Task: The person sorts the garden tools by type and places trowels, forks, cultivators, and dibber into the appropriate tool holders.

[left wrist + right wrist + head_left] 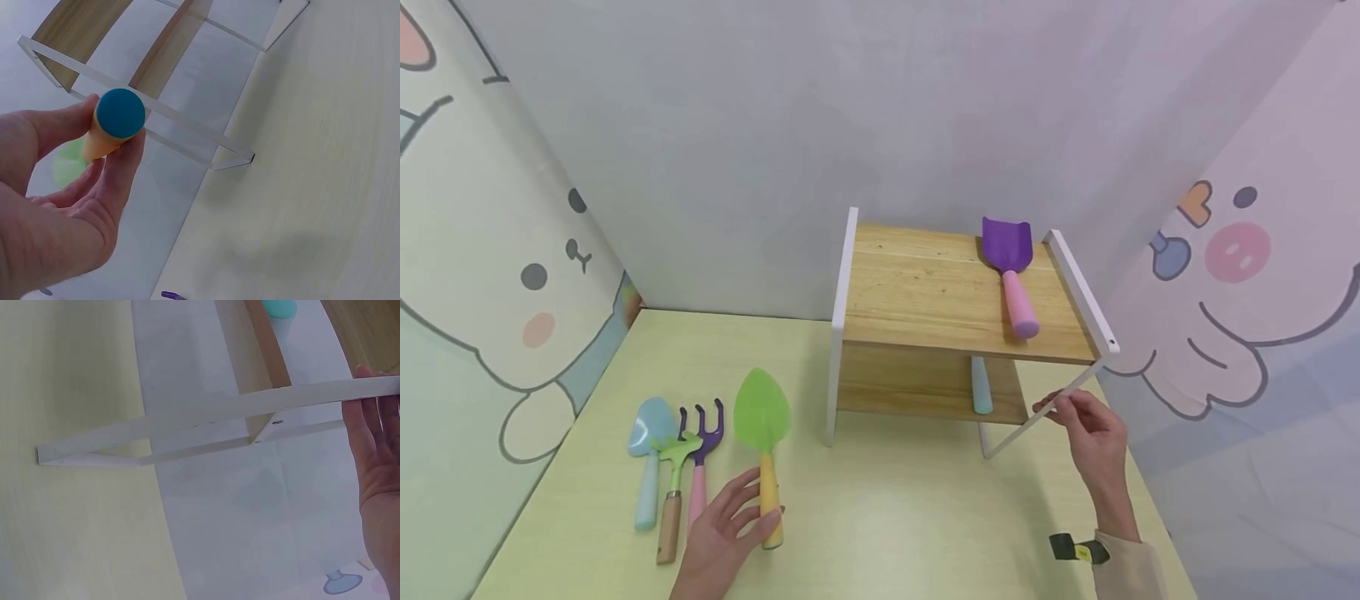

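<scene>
My left hand (pixel 724 527) holds a green garden trowel (pixel 762 410) by its yellow handle, blade pointing away, above the table. Seen from the left wrist, the handle's round teal end (pixel 120 113) faces the camera between thumb and fingers. At the right, my right hand (pixel 1093 437) grips the front leg of a white-framed two-tier wooden rack (pixel 925 287). Its fingers pass behind the white bar (pixel 250 403) in the right wrist view. A purple scoop (pixel 1008 246) with a pink handle lies on the top shelf. On the lower shelf, a light blue handle (pixel 981 386) shows; the rest is hidden.
Left of the left hand, a light blue trowel (pixel 653 425), a green hand rake (pixel 677 450) with a wooden handle and a purple hand fork (pixel 708 437) lie close together on the pale table (pixel 910 517). Cartoon-printed curtains (pixel 760 158) surround it.
</scene>
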A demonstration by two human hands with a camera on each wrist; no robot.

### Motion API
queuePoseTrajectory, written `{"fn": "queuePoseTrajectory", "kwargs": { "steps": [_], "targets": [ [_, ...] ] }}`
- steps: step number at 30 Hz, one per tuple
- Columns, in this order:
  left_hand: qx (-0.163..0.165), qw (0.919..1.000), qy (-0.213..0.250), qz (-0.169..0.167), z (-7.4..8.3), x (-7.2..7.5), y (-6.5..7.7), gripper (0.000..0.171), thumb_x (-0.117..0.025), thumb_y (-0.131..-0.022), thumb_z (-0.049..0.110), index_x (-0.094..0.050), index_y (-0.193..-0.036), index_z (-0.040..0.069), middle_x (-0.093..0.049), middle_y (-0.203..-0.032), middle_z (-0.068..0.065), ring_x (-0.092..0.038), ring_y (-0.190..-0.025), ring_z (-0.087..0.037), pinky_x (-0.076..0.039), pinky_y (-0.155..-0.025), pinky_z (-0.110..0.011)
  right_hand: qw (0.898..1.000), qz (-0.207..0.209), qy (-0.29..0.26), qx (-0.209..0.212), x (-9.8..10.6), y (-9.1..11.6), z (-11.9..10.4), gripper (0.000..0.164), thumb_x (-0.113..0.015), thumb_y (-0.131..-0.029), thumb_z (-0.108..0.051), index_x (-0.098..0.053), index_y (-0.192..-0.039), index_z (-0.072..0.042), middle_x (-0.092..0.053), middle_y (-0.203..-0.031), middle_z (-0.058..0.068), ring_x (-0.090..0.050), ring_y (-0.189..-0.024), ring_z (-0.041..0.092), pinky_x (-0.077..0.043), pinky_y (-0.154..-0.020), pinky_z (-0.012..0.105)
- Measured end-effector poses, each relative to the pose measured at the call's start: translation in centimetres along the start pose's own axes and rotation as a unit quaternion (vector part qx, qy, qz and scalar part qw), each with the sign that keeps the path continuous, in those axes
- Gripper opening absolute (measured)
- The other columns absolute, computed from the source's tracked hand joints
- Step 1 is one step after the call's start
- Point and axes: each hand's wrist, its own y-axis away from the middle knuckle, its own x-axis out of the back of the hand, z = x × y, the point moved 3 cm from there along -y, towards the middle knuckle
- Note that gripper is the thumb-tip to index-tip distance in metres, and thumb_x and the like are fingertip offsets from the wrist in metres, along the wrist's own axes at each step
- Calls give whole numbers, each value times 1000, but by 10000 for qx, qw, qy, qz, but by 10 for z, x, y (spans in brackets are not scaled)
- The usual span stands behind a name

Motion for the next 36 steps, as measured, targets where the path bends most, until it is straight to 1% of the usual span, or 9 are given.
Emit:
{"fn": "queuePoseTrajectory", "kwargs": {
  "steps": [4,6,8,14,17,20,27,31,36],
  "targets": [
    [-291,9994,162,-26,8,-3,7,61,-78,-90,5,-52,-146,7,-67,-127,-6,-69,-102,-19,-61,-84,-32,10000,-10,-57,80,-1,0,1,14,-48,-97,23,-58,-106,25,-75,-98,15,-76,-90,20,-60,-83,29],
    [-384,9990,212,-36,11,-4,10,61,-77,-89,3,-52,-145,7,-68,-126,-2,-70,-102,-19,-62,-84,-33,9999,-2,-50,104,-1,0,1,13,-48,-97,23,-58,-106,25,-75,-99,15,-76,-90,20,-60,-82,29],
    [-532,9982,255,-101,15,-5,12,61,-77,-89,1,-52,-145,6,-68,-125,-2,-70,-102,-19,-62,-84,-35,9999,6,-44,123,-1,0,2,13,-48,-97,23,-58,-105,26,-75,-99,15,-76,-90,19,-60,-82,29],
    [-1055,9934,279,-344,24,-10,19,61,-73,-90,-6,-50,-145,1,-67,-129,-10,-71,-102,-19,-62,-84,-37,9999,51,-46,125,-1,0,5,13,-48,-97,23,-58,-105,25,-75,-98,13,-76,-89,18,-60,-81,29],
    [-1212,9914,250,-417,29,-13,21,61,-73,-89,-7,-50,-145,1,-66,-131,-12,-71,-102,-19,-62,-84,-38,9999,86,-61,110,-1,0,5,14,-48,-97,23,-58,-106,25,-76,-98,13,-76,-89,18,-60,-81,28],
    [-1255,9909,205,-433,36,-16,24,62,-74,-89,-7,-51,-145,2,-66,-131,-10,-71,-103,-19,-62,-84,-39,9998,100,-86,113,-1,1,5,14,-47,-97,23,-58,-106,25,-76,-98,12,-76,-89,18,-60,-81,28],
    [-1146,9929,-126,-290,50,-25,32,61,-78,-88,-2,-56,-143,10,-68,-129,-3,-71,-103,-20,-63,-81,-38,9998,108,-89,110,-1,1,7,14,-47,-98,23,-59,-105,25,-75,-98,12,-76,-88,18,-60,-81,28],
    [-1257,9911,-320,-290,59,-30,36,60,-80,-86,0,-58,-140,13,-68,-129,-4,-71,-103,-21,-63,-80,-37,9999,129,-63,87,0,1,8,14,-47,-98,23,-59,-105,24,-75,-99,12,-76,-89,17,-60,-82,28],
    [-1451,9878,-396,-397,71,-36,40,59,-82,-85,0,-60,-138,15,-67,-132,-5,-71,-104,-21,-63,-82,-37,9998,210,-24,-38,0,2,9,14,-47,-98,22,-60,-106,23,-76,-98,11,-76,-88,16,-60,-81,27]
  ]
}}
